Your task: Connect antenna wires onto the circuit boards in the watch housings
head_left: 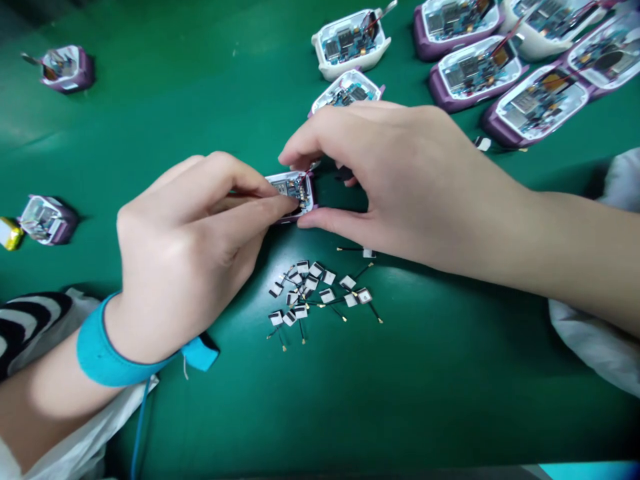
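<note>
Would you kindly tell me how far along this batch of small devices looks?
Looks done: the open casings at top right hold wired circuit boards. In hand: the left hand and right hand grip a purple casing. Remaining: a loose pile of white-tagged antenna leads.

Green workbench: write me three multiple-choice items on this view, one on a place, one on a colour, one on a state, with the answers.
1. Where do the small white-tagged wires lie?
A) Inside a casing
B) On the green mat
C) On a sleeve

2. What colour is the strap on the left hand?
A) Red
B) Yellow
C) Blue

3. How is the small casing between the hands?
A) Open, circuit board showing
B) Shut under a solid lid
C) Lying in pieces

Answers:
1 B: they lie heaped on the mat below the hands.
2 C: the band around the wrist is blue.
3 A: the board shows by the right hand.
</note>
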